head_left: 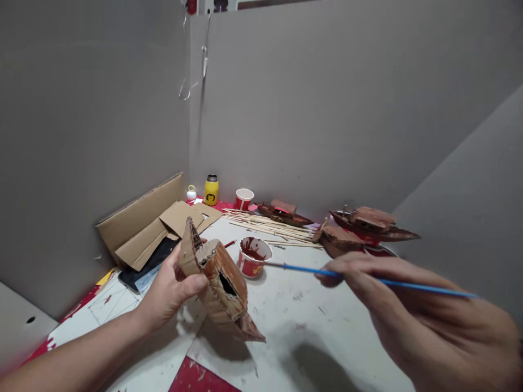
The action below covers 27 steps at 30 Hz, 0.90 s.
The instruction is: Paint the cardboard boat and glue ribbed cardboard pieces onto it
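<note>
A cardboard model boat [212, 283], partly coated in brown paint, is tilted in my left hand [171, 288], with the thumb pressed on its near side. The cabin roof has a dark opening. My right hand [392, 310] pinches a thin blue paintbrush [310, 269] between thumb and fingers. The brush's tip points left and lies close to the right side of a paper cup of brown paint [254, 258], apart from the boat. Brown paint coats the cup's inner wall.
Brown model boats [371, 220] stand at the back right. Thin wooden sticks [273, 226] lie behind the paint cup. Cardboard pieces [143, 223] lean at the left, near a yellow bottle [211, 191] and a red-and-white cup [244, 200]. Grey panels [327, 109] enclose the table.
</note>
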### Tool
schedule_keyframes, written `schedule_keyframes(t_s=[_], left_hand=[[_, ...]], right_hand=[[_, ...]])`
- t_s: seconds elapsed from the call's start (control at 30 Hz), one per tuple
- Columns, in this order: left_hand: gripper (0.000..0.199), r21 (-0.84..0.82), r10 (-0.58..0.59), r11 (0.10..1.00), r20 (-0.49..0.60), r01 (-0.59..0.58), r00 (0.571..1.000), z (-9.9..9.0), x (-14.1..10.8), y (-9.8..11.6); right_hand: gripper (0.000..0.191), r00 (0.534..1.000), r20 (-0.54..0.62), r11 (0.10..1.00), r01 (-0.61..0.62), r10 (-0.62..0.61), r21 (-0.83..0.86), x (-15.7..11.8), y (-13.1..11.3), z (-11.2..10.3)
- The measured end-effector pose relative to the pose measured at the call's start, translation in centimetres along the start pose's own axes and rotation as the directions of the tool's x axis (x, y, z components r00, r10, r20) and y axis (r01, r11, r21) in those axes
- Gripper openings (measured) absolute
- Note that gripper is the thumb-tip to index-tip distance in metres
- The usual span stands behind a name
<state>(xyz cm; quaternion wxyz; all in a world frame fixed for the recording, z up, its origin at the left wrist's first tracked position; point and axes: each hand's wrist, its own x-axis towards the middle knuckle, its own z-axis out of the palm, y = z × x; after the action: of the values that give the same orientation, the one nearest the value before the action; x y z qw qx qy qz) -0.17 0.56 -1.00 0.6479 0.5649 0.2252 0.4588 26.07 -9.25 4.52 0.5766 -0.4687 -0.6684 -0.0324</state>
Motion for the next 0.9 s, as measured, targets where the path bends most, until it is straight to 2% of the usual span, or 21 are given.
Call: schedule_keyframes(t_s=[0.07,0.13,0.3,0.5,0.6,0.7,0.9], left_hand=[[0.072,0.002,-0.006,1.000,-0.012,0.006,1.000,0.0,0.0,0.0],[0.070,0.008,-0.016,1.000,-0.013,0.016,1.000,0.0,0.0,0.0],[0.066,0.027,-0.044,0.999,-0.030,0.045,0.999,-0.2,-0.2,-0.1],[0.064,0.016,-0.063,0.998,-0.069,0.065,0.996,-0.3,-0.2,-0.3],[0.060,0.003,-0.070,0.998,-0.056,0.070,0.996,-0.2,-0.2,-0.3],[0.057,0.001,-0.071,0.997,-0.070,0.071,0.995,-0.2,-0.2,-0.2],[0.060,0.016,-0.051,0.998,-0.089,0.053,0.995,-0.4,-0.2,-0.4]], right_hand=[[0.007,1.000,0.004,0.989,0.011,-0.011,-0.149,0.6,1.4,0.3],[0.011,0.997,0.074,0.973,0.036,-0.019,-0.229,1.3,3.0,1.0],[0.021,0.960,0.280,0.958,0.081,-0.002,-0.274,1.8,6.4,3.2],[0.021,0.929,0.369,0.967,0.060,0.038,-0.249,1.1,8.5,4.8],[0.021,0.933,0.360,0.974,0.055,0.029,-0.221,1.0,9.2,5.3],[0.022,0.958,0.287,0.978,0.052,0.010,-0.204,0.9,9.4,5.6],[0.017,0.987,0.150,0.978,0.079,-0.051,-0.193,0.9,8.5,4.7]])
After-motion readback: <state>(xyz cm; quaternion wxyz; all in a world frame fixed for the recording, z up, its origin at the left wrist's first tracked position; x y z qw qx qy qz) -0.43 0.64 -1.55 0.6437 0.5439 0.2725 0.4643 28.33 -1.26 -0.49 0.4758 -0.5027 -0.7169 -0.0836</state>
